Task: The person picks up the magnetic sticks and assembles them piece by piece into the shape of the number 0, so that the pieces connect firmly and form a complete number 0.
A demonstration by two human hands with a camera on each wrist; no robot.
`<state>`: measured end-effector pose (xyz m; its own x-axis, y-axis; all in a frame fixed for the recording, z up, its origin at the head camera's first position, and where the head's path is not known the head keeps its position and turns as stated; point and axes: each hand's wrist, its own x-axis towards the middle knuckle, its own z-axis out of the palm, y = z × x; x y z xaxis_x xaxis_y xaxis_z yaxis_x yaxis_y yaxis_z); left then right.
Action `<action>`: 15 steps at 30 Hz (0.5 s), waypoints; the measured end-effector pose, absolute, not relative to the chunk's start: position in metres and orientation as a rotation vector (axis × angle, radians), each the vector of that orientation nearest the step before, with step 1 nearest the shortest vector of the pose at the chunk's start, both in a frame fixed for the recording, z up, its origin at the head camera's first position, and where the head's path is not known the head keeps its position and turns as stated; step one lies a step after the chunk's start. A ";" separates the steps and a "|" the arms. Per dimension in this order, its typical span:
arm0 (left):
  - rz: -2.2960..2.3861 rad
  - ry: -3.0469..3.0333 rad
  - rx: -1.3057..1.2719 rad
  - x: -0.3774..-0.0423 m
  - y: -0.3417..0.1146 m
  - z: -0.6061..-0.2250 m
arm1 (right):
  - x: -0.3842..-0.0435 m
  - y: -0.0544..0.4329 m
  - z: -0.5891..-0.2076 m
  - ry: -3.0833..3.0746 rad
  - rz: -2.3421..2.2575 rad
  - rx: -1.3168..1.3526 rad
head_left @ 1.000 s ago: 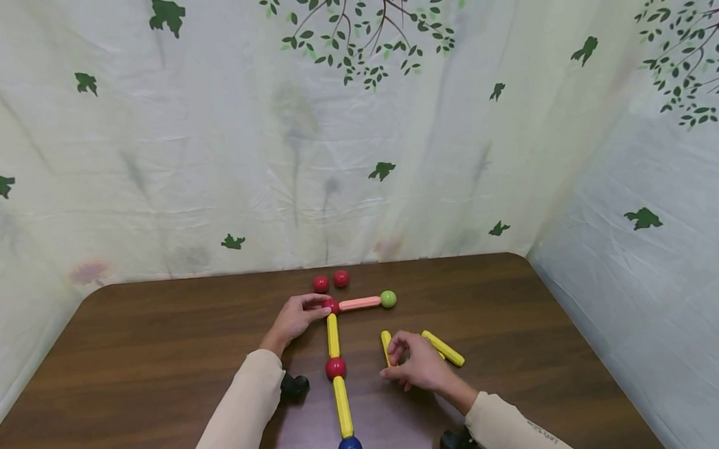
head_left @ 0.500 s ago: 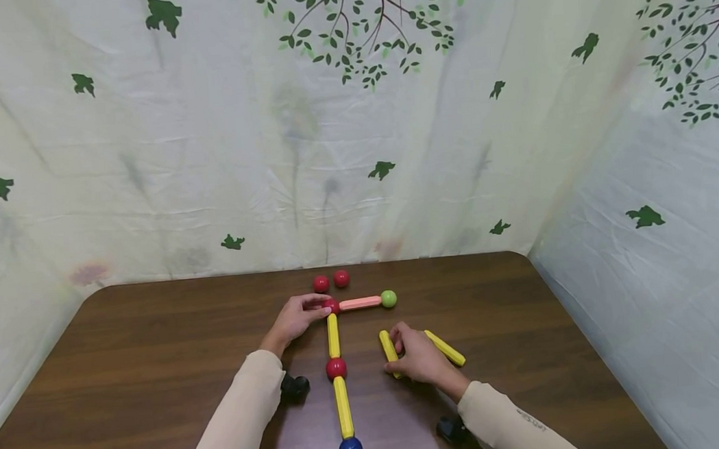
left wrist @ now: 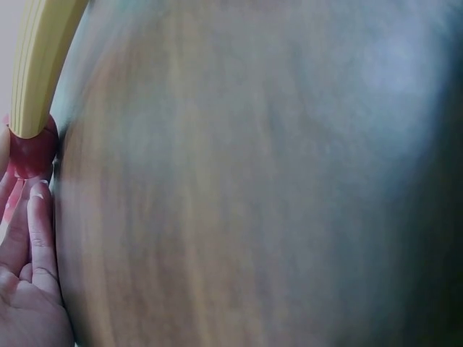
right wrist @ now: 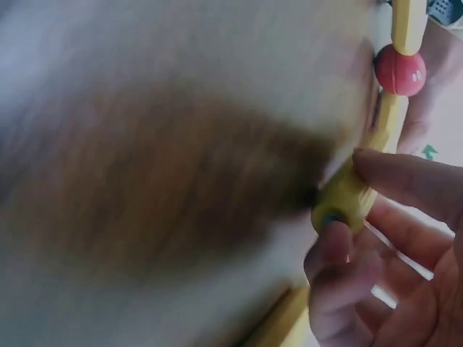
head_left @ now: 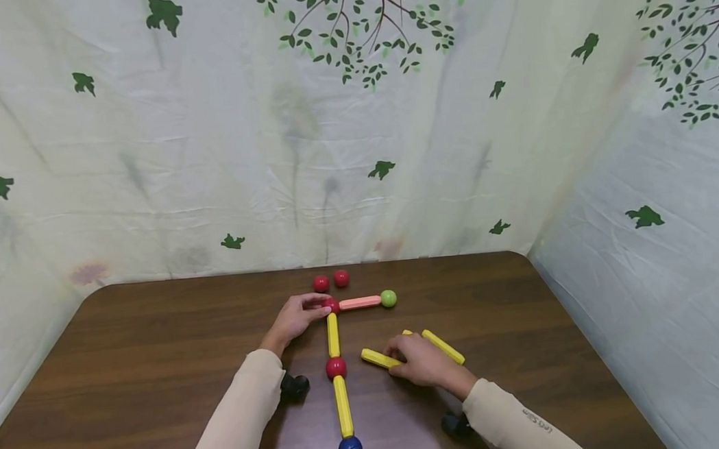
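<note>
Partly hidden, a red ball (head_left: 334,306) touching the pink stick (head_left: 360,303) is pinched by the left hand (head_left: 294,319); nearer the person, the right hand (head_left: 426,361) pinches a yellow stick (head_left: 377,357), covering its right end and most of a second yellow stick (head_left: 407,332).

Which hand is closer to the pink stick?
The left hand. It holds the red ball joined to one end of the pink stick; the right hand is farther off, on the near side, pinching a yellow stick.
</note>
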<state>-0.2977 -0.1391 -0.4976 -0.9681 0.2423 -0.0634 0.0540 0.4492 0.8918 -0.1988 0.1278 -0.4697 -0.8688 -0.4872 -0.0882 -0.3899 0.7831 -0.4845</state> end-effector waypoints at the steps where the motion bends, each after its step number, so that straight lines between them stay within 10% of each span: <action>1: 1.539 2.514 0.257 -0.298 -0.139 -0.498 | -0.198 0.129 -0.468 2.743 -0.675 -0.733; 15: 1.529 2.522 0.247 -0.298 -0.139 -0.497 | -0.178 0.136 -0.454 2.415 -0.533 -1.095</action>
<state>-0.2979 -0.1386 -0.4974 -0.9696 0.2347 -0.0688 0.0475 0.4566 0.8884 -0.1783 0.1359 -0.4545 -0.5937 -0.7723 -0.2261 -0.6055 0.6138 -0.5065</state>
